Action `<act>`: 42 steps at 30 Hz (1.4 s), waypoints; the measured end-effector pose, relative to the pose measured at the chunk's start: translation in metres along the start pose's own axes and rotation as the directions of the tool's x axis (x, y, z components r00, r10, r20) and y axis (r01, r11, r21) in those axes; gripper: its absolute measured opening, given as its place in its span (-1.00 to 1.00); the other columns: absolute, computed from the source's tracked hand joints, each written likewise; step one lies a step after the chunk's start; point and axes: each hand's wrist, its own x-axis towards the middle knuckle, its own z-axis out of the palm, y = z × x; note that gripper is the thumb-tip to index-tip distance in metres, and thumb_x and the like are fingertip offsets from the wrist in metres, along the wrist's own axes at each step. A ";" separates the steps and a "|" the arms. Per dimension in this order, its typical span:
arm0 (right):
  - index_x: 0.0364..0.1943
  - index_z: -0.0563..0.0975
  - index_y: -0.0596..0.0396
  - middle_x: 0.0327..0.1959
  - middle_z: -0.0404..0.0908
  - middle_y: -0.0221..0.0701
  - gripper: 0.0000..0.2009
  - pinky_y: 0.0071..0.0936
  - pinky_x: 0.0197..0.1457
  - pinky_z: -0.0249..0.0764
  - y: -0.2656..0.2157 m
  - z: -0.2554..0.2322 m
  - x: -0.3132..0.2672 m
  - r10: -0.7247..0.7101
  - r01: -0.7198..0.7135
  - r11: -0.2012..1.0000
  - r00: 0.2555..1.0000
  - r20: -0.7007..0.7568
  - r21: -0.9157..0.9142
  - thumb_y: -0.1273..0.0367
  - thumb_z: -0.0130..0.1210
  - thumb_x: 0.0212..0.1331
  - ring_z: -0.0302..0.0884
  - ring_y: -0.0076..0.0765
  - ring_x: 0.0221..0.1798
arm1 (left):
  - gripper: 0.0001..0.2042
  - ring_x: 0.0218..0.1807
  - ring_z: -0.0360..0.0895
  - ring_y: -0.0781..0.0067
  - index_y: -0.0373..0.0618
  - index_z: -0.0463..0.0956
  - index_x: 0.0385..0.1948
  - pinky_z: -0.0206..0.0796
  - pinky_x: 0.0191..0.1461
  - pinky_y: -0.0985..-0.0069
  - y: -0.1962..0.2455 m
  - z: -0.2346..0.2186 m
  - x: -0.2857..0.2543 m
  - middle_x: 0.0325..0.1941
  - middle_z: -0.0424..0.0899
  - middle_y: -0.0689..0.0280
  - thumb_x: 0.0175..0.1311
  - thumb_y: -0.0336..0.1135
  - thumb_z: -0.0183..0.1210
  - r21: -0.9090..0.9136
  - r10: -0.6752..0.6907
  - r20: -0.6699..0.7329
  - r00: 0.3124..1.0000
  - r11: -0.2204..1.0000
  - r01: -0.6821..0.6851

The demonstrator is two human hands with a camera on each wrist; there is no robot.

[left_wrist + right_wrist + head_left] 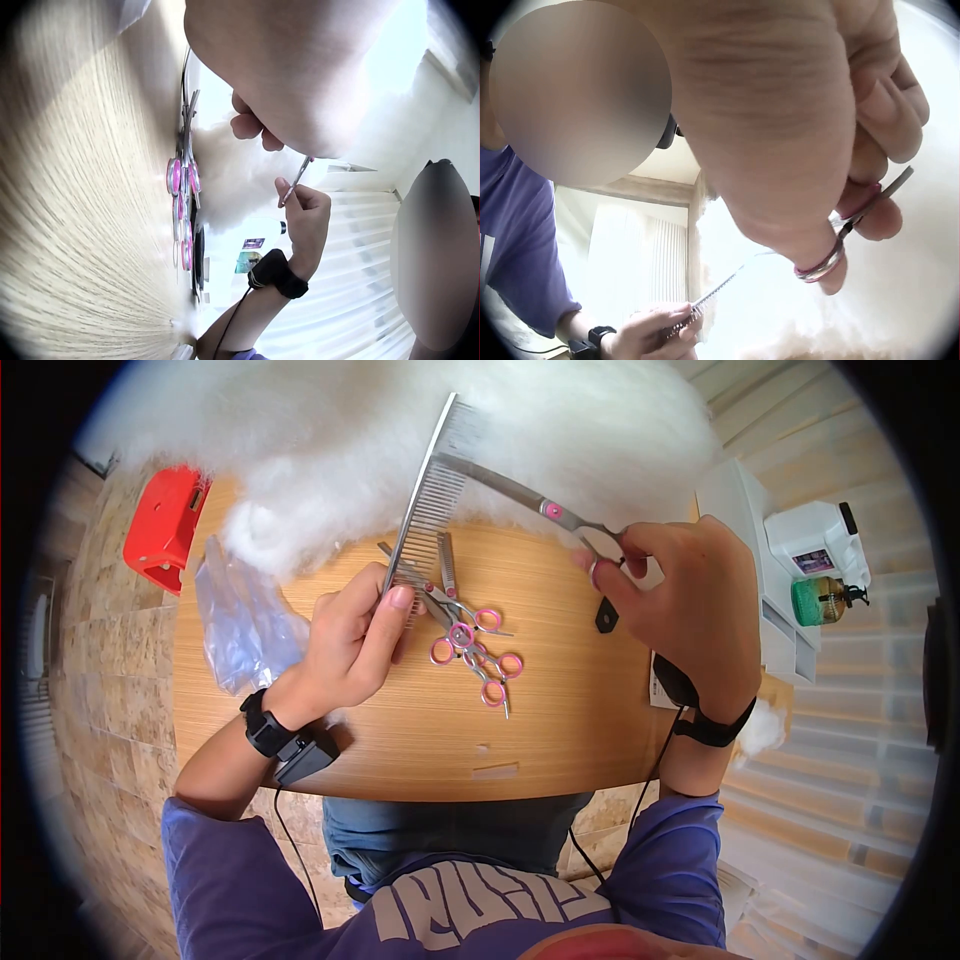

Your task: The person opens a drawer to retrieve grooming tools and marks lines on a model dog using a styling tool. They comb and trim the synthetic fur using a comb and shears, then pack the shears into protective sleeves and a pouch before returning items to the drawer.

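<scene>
My left hand (345,635) grips a metal comb (420,505) by its lower end, its teeth facing right and its upper end over a mass of fluffy white fur (580,420). With thumb and finger through the pink-lined rings, my right hand (700,580) holds a pair of scissors (553,510). Their blades point left and overlap the comb's upper teeth in the head view. One ring (825,266) circles the thumb in the right wrist view. Several more pink-ringed scissors (461,635) lie in a cluster on the table, just right of my left hand.
The wooden table (580,740) carries a clear plastic bag (245,625) at left and the fur along its far side. A red stool (160,525) stands beyond the left edge. To the right are a white jug (810,540) and a green pump bottle (815,602). Cables run from both wrists.
</scene>
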 end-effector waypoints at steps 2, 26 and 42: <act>-0.59 0.61 0.09 -0.76 0.45 -0.25 -0.64 -0.18 -0.47 0.33 -0.003 -0.004 0.000 0.016 -0.019 0.998 0.999 0.046 0.060 0.09 0.43 -0.04 0.44 0.01 -0.63 | -0.74 -0.68 0.35 0.69 -0.27 0.42 -0.28 0.11 -0.61 0.65 0.001 -0.001 0.001 -0.59 0.45 0.39 0.65 -0.34 -0.15 0.012 0.014 0.014 1.000 1.000 -0.014; -0.64 0.62 0.12 -0.76 0.47 -0.23 -0.60 -0.17 -0.49 0.33 -0.001 0.012 -0.001 -0.002 0.003 0.996 1.000 0.021 -0.084 0.06 0.42 0.00 0.39 -0.02 -0.62 | -0.74 -0.70 0.34 0.70 -0.26 0.43 -0.27 0.10 -0.62 0.66 0.001 0.000 0.001 -0.60 0.43 0.40 0.65 -0.34 -0.15 0.030 0.030 0.012 0.999 0.999 -0.031; -0.65 0.61 0.10 -0.75 0.47 -0.25 -0.63 -0.19 -0.46 0.32 -0.001 0.011 -0.003 -0.003 0.003 0.997 1.000 0.001 -0.082 0.12 0.40 0.06 0.35 -0.05 -0.60 | -0.75 -0.70 0.32 0.71 -0.26 0.43 -0.28 0.10 -0.62 0.67 0.001 0.000 0.001 -0.61 0.42 0.42 0.64 -0.35 -0.15 0.029 0.034 0.013 0.999 0.999 -0.035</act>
